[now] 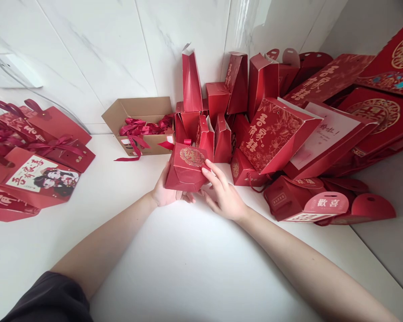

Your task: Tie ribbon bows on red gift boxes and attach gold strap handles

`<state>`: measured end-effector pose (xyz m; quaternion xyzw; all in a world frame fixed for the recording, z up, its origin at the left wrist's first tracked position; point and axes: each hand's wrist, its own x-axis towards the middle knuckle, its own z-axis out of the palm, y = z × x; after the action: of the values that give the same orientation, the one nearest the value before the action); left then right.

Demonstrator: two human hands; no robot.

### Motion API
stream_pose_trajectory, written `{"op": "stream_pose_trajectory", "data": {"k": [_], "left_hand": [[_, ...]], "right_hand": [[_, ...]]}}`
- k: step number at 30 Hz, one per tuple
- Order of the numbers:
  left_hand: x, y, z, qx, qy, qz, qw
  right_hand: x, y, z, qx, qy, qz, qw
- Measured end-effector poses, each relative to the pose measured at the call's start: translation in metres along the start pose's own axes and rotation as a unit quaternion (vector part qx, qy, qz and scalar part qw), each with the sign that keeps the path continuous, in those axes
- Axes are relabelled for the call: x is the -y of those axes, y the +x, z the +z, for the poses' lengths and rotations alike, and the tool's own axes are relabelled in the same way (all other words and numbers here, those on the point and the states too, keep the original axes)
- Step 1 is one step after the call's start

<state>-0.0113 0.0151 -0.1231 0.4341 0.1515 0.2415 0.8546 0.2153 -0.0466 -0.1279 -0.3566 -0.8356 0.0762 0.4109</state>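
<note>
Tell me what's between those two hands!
In the head view, a gold-patterned red box is between them: the left hand cups one side, and fingers of the right hand touch the other.

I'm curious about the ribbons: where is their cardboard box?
In the head view, the cardboard box is left of centre, beyond the left hand, near the tiled wall.
</note>
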Motion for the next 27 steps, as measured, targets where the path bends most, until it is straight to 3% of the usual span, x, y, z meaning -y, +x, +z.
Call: {"op": "stream_pose_trajectory", "data": {"k": [7, 10, 16, 27], "left_hand": [[0.003, -0.002, 0.004, -0.036, -0.014, 0.085, 0.996], [0.0, -0.006, 0.0, -0.058, -0.049, 0.079, 0.994], [-0.009, -0.011, -0.005, -0.104, -0.132, 0.061, 0.984], [-0.005, -0.01, -0.007, -0.019, -0.096, 0.014, 0.995]], "right_hand": [[0.0, -0.004, 0.007, -0.033, -0.02, -0.111, 0.993], [0.002, -0.005, 0.009, -0.012, -0.049, -0.155, 0.987], [0.0, -0.005, 0.009, 0.02, -0.078, -0.148, 0.986], [0.003, -0.003, 0.007, 0.047, -0.085, -0.133, 0.986]]}}
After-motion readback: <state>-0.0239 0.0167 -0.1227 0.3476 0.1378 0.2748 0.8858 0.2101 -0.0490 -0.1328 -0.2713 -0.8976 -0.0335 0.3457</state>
